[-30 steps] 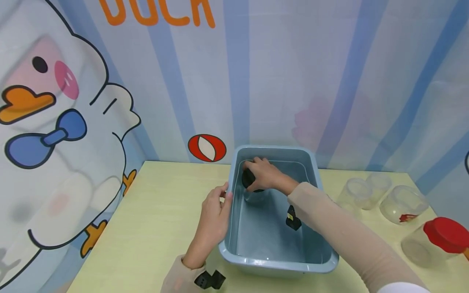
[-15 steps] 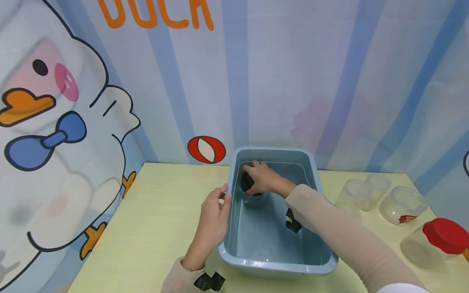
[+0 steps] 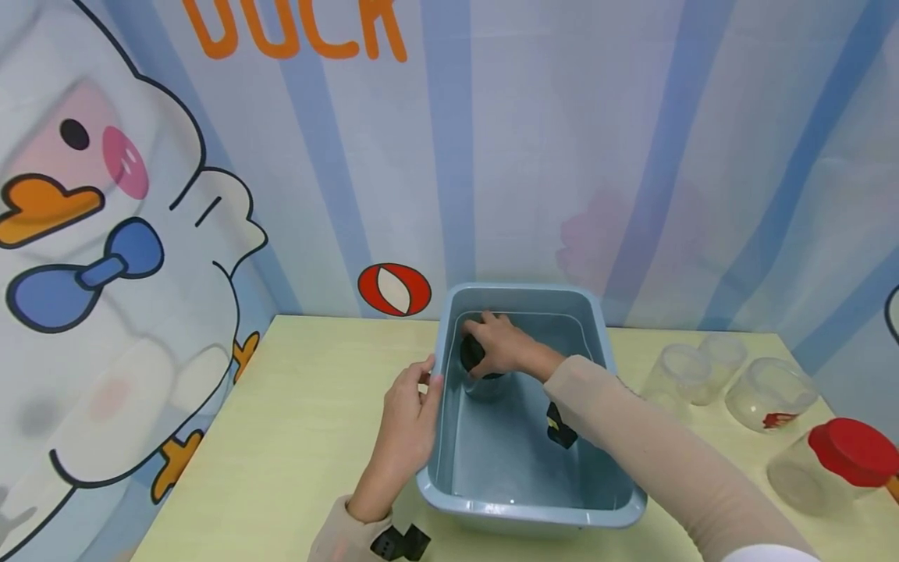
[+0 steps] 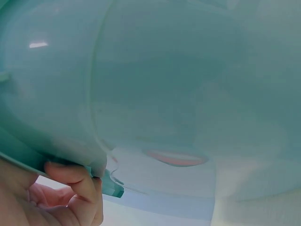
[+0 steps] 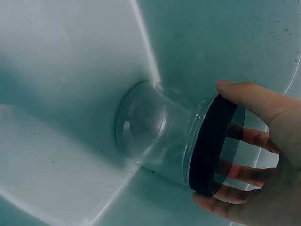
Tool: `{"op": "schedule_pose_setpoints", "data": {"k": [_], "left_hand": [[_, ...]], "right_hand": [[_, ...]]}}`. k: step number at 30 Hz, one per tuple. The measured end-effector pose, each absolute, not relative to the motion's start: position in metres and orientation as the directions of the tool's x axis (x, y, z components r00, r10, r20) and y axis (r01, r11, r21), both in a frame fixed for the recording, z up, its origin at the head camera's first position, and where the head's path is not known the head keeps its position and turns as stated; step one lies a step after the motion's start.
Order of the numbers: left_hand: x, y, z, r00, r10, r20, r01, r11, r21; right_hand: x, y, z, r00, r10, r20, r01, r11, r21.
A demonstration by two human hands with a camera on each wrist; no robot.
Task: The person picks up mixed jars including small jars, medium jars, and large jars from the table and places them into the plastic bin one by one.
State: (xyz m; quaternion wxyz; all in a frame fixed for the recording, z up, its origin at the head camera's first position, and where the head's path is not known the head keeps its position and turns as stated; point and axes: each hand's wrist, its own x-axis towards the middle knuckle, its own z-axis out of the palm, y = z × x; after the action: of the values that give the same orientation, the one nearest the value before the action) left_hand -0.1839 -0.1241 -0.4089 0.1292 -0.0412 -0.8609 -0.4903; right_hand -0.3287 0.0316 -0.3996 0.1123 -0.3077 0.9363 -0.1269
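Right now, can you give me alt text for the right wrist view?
A right hand grips the black lid of a clear jar that lies tilted, its base against the inside wall of a blue-grey tub.

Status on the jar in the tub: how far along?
Done: the black-lidded jar is down in the blue tub, lid on. In hand: the right hand has its grip round the lid, jar bottom against the tub's inner corner; the left hand holds the tub's rim. Left, probably: three lidless jars and a red-lidded jar wait on the table.
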Motion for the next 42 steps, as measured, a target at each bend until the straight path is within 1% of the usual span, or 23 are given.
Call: {"op": "schedule_pose_setpoints", "data": {"k": [16,29,42], "left_hand": [[-0.1837,-0.1251,-0.4105,-0.962,-0.054,0.267,0.203,0.510,0.836],[-0.1839,-0.1246,-0.4101,-0.961,-0.058,0.269,0.202,0.511,0.835],[-0.1832,-0.1246,-0.4083,-0.963,-0.054,0.266,0.200,0.520,0.831]], "right_hand": [[-0.3267,0.0299,-0.4035,-0.795,-0.591,-0.140,-0.536,0.791,-0.295],[-0.3269,0.0301,-0.4025,-0.794,-0.586,-0.164,-0.529,0.798,-0.289],[-0.3262,0.0303,-0.3971,-0.800,-0.579,-0.157,-0.525,0.802,-0.285]]}}
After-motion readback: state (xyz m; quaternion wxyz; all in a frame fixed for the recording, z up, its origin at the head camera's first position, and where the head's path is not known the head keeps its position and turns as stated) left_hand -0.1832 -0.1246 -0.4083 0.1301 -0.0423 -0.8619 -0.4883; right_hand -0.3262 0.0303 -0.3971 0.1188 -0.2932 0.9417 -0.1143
